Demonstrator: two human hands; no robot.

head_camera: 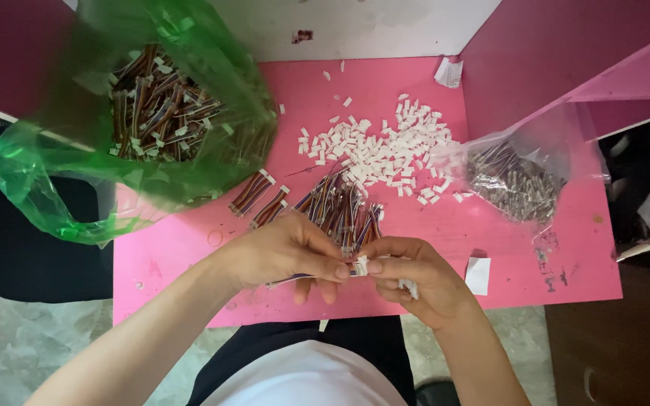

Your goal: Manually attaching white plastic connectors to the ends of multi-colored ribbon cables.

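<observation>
left hand [283, 252] gripping wire harness [295, 280] | right hand [408, 274] pinching white connector [360, 265] onto it | finished harnesses [340, 207] piling on bench [189, 240] | loose connectors [385, 150], green bag [77, 180] waiting

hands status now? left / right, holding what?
Left hand: closed, pinching a thin multicoloured ribbon wire.
Right hand: closed, pinching a small white plastic connector housing at the wire's end.

The bench [189, 240] has a smooth, matt pink top. The green bag [31, 180] is thin, glossy, crinkled plastic film; the clear bag [558, 143] likewise. The white connector housings [385, 150] look like matt plastic, the ribbon wires [340, 207] plastic-coated.
</observation>
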